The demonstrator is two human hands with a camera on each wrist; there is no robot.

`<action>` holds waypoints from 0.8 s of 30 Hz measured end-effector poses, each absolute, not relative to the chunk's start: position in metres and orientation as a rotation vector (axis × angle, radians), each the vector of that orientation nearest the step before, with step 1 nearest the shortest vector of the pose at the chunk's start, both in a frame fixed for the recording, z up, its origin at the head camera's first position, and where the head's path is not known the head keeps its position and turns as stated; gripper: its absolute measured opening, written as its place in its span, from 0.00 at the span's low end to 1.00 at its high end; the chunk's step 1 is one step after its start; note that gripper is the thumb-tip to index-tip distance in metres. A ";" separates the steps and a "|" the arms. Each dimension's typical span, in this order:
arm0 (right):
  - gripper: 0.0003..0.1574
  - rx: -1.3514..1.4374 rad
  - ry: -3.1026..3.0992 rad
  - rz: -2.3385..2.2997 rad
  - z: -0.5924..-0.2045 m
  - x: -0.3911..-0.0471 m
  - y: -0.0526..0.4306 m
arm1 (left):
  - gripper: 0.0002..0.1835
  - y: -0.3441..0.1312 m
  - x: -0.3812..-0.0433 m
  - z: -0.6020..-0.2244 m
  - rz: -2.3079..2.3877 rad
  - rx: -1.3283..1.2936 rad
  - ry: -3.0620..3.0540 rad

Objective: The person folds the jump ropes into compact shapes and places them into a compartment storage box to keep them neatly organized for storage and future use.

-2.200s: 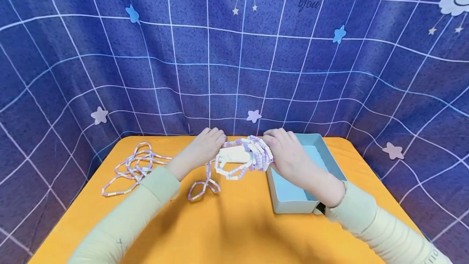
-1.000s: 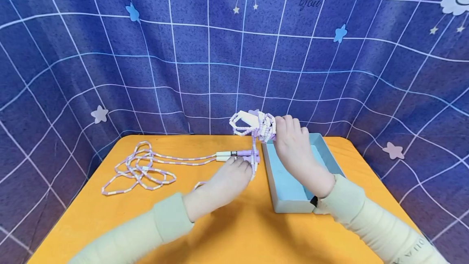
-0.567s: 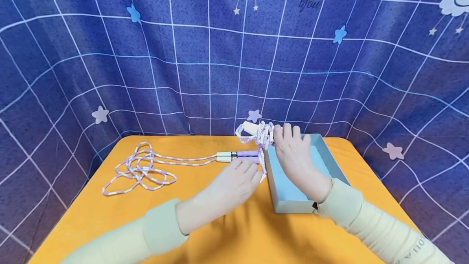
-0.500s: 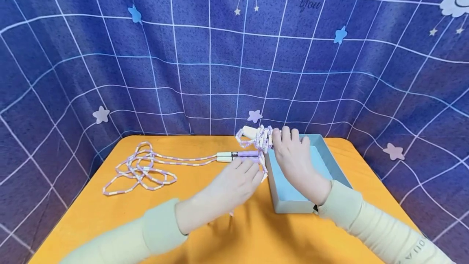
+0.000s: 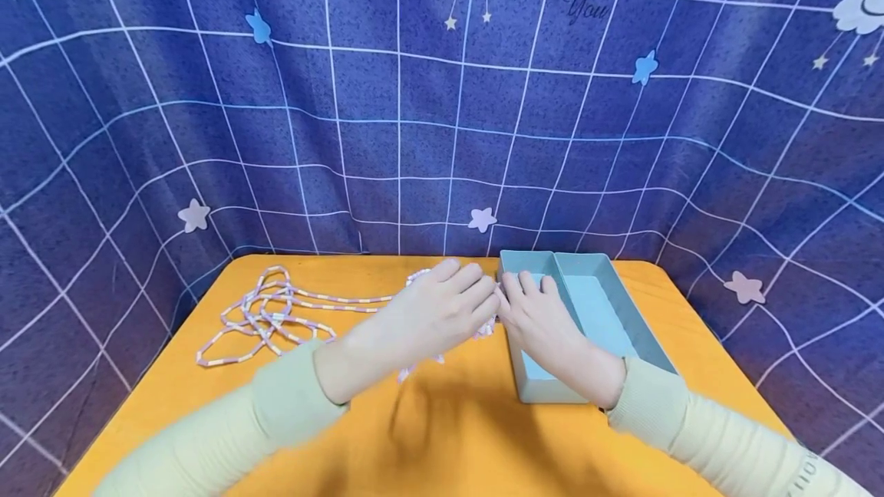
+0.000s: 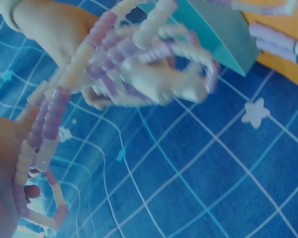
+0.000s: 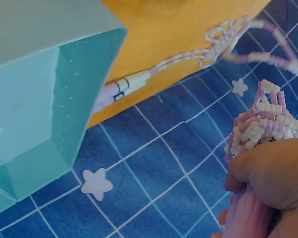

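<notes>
A purple-and-white beaded jump rope [image 6: 109, 59] is wound in a bundle about its own handles. My right hand [image 5: 542, 320] grips a purple handle [image 7: 248, 215] of it, its white end showing past the coils in the left wrist view. With curled fingers my left hand [image 5: 435, 305] holds a doubled strand of the same rope, and a small loop hangs beneath. Both hands are nearly together above the table's middle, the right over the tray's left side. In the head view they hide most of the bundle. A second beaded jump rope [image 5: 278, 317] lies loosely looped at the table's left.
A blue-grey tray [image 5: 525, 391] with a lengthwise divider [image 5: 572, 301] stands right of centre on the orange table [image 5: 456, 436]. The second rope's handles [image 7: 126, 89] lie beside it. A blue curtain [image 5: 414, 136] with a grid pattern surrounds the table.
My left hand has risen from low beside the second rope's handles up to the bundle. The right hand has lowered slightly and turned, still gripping the handle. The second rope has stayed put.
</notes>
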State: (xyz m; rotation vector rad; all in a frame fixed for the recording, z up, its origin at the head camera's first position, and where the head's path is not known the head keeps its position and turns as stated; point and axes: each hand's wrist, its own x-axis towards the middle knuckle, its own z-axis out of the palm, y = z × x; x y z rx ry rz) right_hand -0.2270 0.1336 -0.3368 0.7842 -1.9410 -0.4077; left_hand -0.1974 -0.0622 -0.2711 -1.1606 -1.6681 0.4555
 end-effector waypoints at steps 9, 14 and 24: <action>0.17 0.990 -1.926 -0.521 -0.326 -0.216 0.136 | 0.12 -0.080 -0.214 -0.251 0.580 -1.209 -1.690; 0.21 1.138 -1.944 -0.529 -0.323 -0.212 0.136 | 0.13 -0.086 -0.228 -0.252 0.607 -1.249 -1.674; 0.24 1.240 -2.021 -0.452 -0.322 -0.204 0.140 | 0.12 -0.100 -0.255 -0.261 0.599 -1.272 -1.788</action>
